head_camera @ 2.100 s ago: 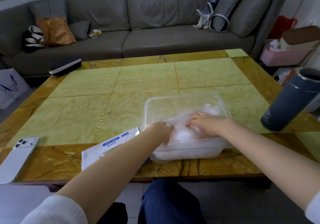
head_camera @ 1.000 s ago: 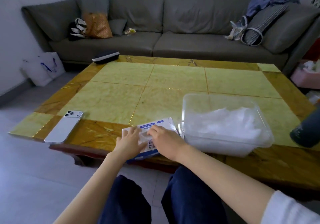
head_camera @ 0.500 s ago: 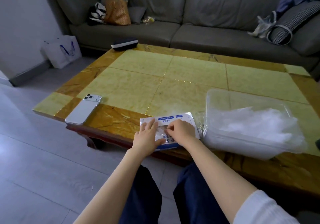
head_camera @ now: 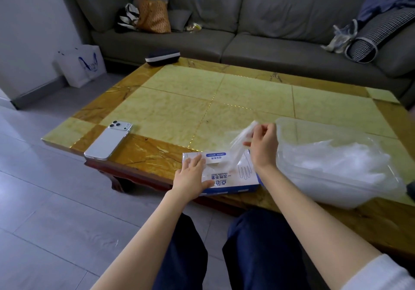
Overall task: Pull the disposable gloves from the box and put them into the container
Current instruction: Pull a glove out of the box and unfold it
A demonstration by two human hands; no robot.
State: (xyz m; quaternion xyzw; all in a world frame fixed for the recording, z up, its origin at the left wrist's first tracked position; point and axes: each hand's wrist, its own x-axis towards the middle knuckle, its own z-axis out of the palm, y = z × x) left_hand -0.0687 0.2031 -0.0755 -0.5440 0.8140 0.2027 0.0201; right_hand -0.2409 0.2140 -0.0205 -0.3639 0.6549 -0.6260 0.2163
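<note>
A white and blue glove box (head_camera: 233,178) lies flat at the table's near edge. My left hand (head_camera: 193,178) presses down on its left part with straight fingers. My right hand (head_camera: 262,147) is raised above the box and pinches a clear disposable glove (head_camera: 238,149), which stretches from the fingers down into the box's opening. Right of the box stands a clear plastic container (head_camera: 292,128) holding a heap of clear gloves (head_camera: 341,163).
A white phone (head_camera: 109,140) lies at the table's near left corner, and a dark case (head_camera: 162,56) at its far left edge. Behind the table (head_camera: 179,101) stands a grey sofa (head_camera: 247,31) with bags. A white shopping bag (head_camera: 83,64) stands on the floor.
Both hands left the container and went to the box. My right hand has since risen from the box, drawing a glove up out of it, while my left hand stays on the box.
</note>
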